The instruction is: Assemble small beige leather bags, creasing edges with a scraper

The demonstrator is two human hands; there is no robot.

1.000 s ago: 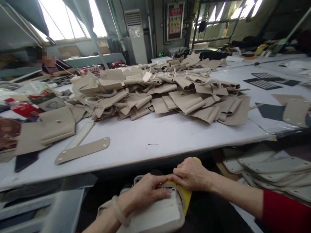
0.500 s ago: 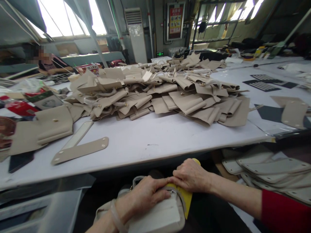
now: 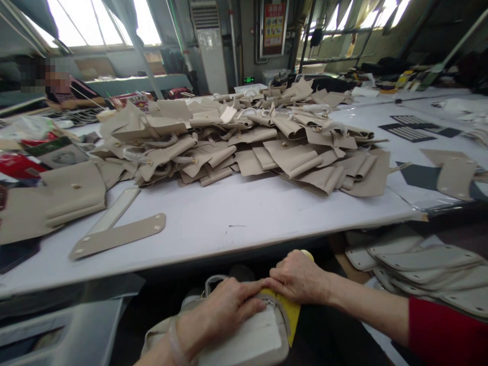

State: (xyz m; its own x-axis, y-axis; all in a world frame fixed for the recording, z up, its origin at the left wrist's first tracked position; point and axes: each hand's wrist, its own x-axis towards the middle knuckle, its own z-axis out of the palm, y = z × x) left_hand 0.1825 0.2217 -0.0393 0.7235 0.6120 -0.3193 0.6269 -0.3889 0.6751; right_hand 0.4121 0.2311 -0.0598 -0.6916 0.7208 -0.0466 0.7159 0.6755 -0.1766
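Observation:
An off-white bag (image 3: 259, 338) lies in front of me below the table edge, with a plastic-wrapped handle loop (image 3: 213, 282) at its far side. My left hand (image 3: 232, 305) grips the bag's edge, thumb on the pale panel and fingers over the far side. My right hand (image 3: 295, 277) is a closed fist around a yellow flat piece (image 3: 292, 315), whose lower part lies along the bag's curved edge. A rounded yellow end sticks out above the fist. The two hands touch at the fingertips. What kind of thing the yellow piece is, I cannot tell.
A white table (image 3: 202, 213) carries a big heap of beige bag pieces (image 3: 267, 142). Two strips (image 3: 122, 236) lie at its left front. Stacked pale panels (image 3: 419, 269) stand at the right, a clear plastic bin (image 3: 76, 330) at the lower left. Another person (image 3: 72, 89) sits far left.
The view has shifted slightly, so the table's contents appear a little further left. Both hands keep their hold on the bag and yellow piece, with hardly any movement.

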